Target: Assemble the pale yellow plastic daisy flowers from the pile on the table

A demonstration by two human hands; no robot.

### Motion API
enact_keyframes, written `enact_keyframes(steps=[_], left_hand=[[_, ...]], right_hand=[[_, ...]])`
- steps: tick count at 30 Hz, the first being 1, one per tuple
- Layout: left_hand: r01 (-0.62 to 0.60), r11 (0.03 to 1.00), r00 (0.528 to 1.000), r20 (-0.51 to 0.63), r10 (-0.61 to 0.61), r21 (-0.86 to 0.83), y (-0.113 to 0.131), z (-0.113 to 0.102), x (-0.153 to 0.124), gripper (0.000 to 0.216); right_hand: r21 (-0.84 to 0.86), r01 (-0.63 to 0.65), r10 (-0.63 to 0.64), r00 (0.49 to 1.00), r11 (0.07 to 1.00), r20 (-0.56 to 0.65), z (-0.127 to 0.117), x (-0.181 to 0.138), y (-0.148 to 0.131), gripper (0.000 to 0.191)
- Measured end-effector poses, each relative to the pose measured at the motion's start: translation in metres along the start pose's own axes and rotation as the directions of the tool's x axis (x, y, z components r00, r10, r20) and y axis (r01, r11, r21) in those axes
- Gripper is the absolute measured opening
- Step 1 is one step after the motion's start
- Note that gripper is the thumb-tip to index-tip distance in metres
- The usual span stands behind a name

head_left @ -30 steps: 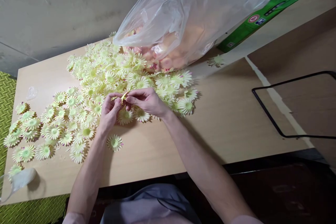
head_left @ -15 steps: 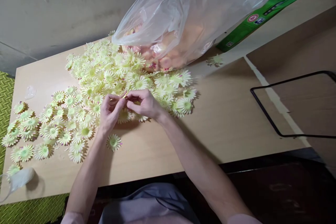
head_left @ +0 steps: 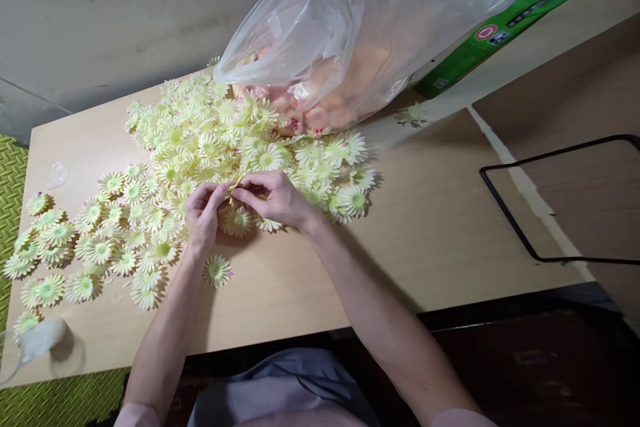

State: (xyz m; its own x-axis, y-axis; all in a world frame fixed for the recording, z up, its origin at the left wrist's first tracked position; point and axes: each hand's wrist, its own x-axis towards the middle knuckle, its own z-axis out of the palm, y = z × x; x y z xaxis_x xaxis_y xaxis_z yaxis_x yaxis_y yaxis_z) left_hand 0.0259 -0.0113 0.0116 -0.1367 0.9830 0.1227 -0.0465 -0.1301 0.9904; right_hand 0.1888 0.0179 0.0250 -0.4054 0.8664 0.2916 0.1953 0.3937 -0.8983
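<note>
Yellow piece (head_left: pixel 237 182) over the flowers (head_left: pixel 200 127)

We see the left hand (head_left: pixel 204 210) and right hand (head_left: pixel 273 197) pinching it together near the flowers' near edge. On the far side we have a plastic bag (head_left: pixel 345 47), a green packet (head_left: pixel 493 40) to its right.

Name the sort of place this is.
Probably a small workshop or home work corner for craft work: pale yellow, artificial-looking flower heads lie heaped across a tabletop, beside a translucent plastic bag with pinkish contents, near a smudged wall.
</note>
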Motion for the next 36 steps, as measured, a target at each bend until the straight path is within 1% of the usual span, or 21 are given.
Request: enact_keyframes(steps=[2, 3, 6, 10, 12, 14, 16, 18, 19, 21, 23, 25, 26, 28, 32, 34, 36], left_hand=[[0.065, 0.994, 0.997, -0.029, -0.068, -0.086, -0.003, 0.0, 0.002, 0.018], [0.074, 0.992, 0.996, -0.04, -0.078, -0.106, -0.004, 0.0, 0.003, 0.019], [0.042, 0.991, 0.996, -0.071, -0.051, -0.13, -0.006, 0.0, 0.004, 0.021], [0.048, 0.978, 0.991, -0.11, -0.072, -0.205, -0.006, -0.001, 0.006, 0.022], [0.08, 0.967, 0.985, -0.127, -0.113, -0.244, -0.004, -0.004, 0.008, 0.021], [0.106, 0.945, 0.971, -0.172, -0.165, -0.308, -0.002, -0.007, 0.012, 0.02], [0.104, 0.919, 0.957, -0.215, -0.197, -0.381, -0.001, -0.009, 0.014, 0.021], [0.091, 0.908, 0.961, -0.203, -0.187, -0.408, 0.0, -0.009, 0.015, 0.023], [0.09, 0.911, 0.968, -0.18, -0.175, -0.402, 0.0, -0.009, 0.015, 0.023], [0.085, 0.924, 0.976, -0.156, -0.153, -0.373, 0.0, -0.007, 0.014, 0.023], [0.068, 0.942, 0.971, -0.194, -0.138, -0.328, -0.001, -0.006, 0.014, 0.022], [0.052, 0.96, 0.959, -0.256, -0.125, -0.274, -0.001, -0.006, 0.016, 0.023], [0.048, 0.968, 0.956, -0.27, -0.116, -0.248, -0.002, -0.007, 0.016, 0.027], [0.047, 0.978, 0.963, -0.252, -0.098, -0.203, -0.002, -0.007, 0.017, 0.033], [-0.001, 0.994, 0.986, -0.167, -0.017, -0.109, 0.0, -0.006, 0.013, 0.02], [-0.043, 0.998, 0.994, -0.105, 0.039, -0.038, 0.002, -0.006, 0.011, 0.019], [-0.08, 0.996, 0.997, -0.009, 0.081, 0.031, 0.004, -0.006, 0.008, 0.021]], right_hand=[[0.101, -0.045, 0.041, 0.998, 0.994, 0.045, 0.0, 0.0, -0.001, 0.027], [0.149, -0.067, 0.057, 0.996, 0.987, 0.07, 0.0, 0.0, -0.001, 0.026], [0.249, -0.115, 0.083, 0.987, 0.962, 0.135, -0.002, 0.0, -0.004, 0.025], [0.345, -0.101, 0.042, 0.984, 0.933, 0.175, -0.006, 0.0, -0.011, 0.024], [0.399, -0.095, 0.02, 0.982, 0.912, 0.189, -0.011, -0.002, -0.014, 0.025], [0.464, -0.103, 0.004, 0.978, 0.88, 0.21, -0.016, -0.004, -0.017, 0.029], [0.527, -0.097, -0.01, 0.98, 0.845, 0.197, -0.021, -0.005, -0.017, 0.032], [0.561, -0.067, 0.002, 0.993, 0.825, 0.116, -0.022, -0.005, -0.014, 0.033], [0.556, -0.049, 0.021, 0.998, 0.83, 0.056, -0.021, -0.004, -0.012, 0.033], [0.497, -0.039, 0.074, 0.996, 0.867, -0.05, -0.018, -0.001, -0.008, 0.031], [0.426, -0.05, 0.111, 0.986, 0.903, -0.121, -0.015, 0.002, -0.006, 0.027], [0.373, -0.056, 0.124, 0.979, 0.926, -0.161, -0.012, 0.003, -0.005, 0.024], [0.353, -0.057, 0.125, 0.977, 0.934, -0.173, -0.011, 0.003, -0.005, 0.023], [0.319, -0.063, 0.128, 0.974, 0.946, -0.187, -0.01, 0.003, -0.005, 0.024], [0.284, -0.072, 0.125, 0.977, 0.956, -0.172, -0.008, 0.002, -0.005, 0.026], [0.299, -0.065, 0.11, 0.985, 0.952, -0.136, -0.006, 0.002, -0.004, 0.025], [0.324, -0.054, 0.091, 0.991, 0.945, -0.1, -0.004, 0.002, -0.002, 0.027]])
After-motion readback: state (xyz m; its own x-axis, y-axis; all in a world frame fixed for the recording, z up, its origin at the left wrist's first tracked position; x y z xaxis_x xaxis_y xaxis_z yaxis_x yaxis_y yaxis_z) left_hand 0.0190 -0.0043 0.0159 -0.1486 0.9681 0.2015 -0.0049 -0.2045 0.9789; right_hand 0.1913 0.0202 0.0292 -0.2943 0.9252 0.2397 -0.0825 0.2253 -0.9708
